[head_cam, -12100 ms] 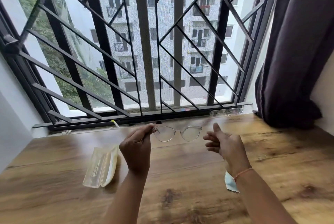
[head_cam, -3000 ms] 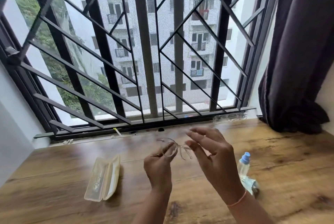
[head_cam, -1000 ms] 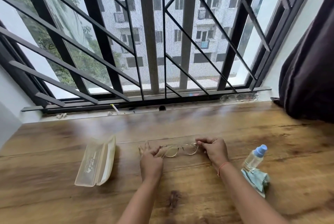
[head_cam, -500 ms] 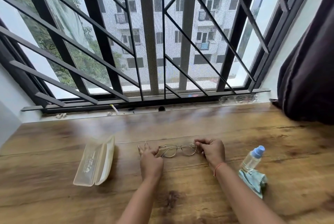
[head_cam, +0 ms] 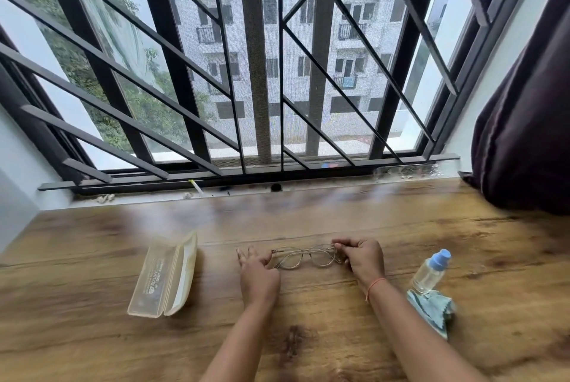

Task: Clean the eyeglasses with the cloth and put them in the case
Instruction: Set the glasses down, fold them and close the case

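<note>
The clear-framed eyeglasses lie folded on the wooden table between my hands. My right hand grips their right end with curled fingers. My left hand touches the left end with thumb and forefinger, its other fingers straight and spread. The translucent yellowish case lies open to the left of my left hand. A light blue cloth lies crumpled at the right, under a spray bottle.
A small clear spray bottle with a blue cap stands on the cloth, right of my right wrist. A barred window runs along the table's far edge. A dark curtain hangs at the back right.
Over the last seconds both hands brought the folded glasses down from the air onto the table. In the last second the hands and glasses have hardly moved.
</note>
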`<state>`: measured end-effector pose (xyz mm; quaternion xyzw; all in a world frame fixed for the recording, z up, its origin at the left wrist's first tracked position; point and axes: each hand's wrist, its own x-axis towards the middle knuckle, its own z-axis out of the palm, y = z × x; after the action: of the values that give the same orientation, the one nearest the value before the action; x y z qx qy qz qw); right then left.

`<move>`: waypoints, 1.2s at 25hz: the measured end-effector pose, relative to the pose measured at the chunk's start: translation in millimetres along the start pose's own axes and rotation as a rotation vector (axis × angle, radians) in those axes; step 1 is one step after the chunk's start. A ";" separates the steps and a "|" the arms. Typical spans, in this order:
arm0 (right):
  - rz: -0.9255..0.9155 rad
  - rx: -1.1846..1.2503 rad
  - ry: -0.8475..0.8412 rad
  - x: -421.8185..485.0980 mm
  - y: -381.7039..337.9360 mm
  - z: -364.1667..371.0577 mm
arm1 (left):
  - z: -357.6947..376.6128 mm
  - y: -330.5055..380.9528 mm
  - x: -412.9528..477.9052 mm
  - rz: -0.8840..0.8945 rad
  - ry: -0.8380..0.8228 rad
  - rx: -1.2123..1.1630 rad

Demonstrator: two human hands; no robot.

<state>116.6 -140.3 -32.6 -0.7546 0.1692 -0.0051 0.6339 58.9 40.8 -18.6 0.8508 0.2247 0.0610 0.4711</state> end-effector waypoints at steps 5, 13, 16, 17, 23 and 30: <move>0.113 0.056 -0.111 3.7 -13.1 -3.5 | -6.3 0.3 -2.8 -0.024 -0.037 -0.045; -0.316 -0.337 -0.350 -32.0 -91.2 90.8 | -41.8 9.8 -46.0 0.075 0.528 -0.387; -0.283 -0.372 -0.602 -49.9 -103.1 147.0 | -48.9 3.7 -50.0 -0.170 0.578 -0.463; -0.264 -0.387 -0.670 -54.5 -104.4 162.4 | -51.4 1.8 -50.4 -0.258 0.568 -0.505; -0.152 -0.392 -0.846 -62.7 -107.5 207.4 | -58.4 -13.6 -41.5 -0.492 0.451 -0.603; -0.105 -0.323 -0.838 -55.2 -83.0 214.0 | -52.1 -27.2 -35.0 -0.380 0.525 -0.573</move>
<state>132.8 90.1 16.3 -0.7883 -0.1417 0.2952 0.5209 2.5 78.1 -8.8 0.5848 0.4635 0.2475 0.6179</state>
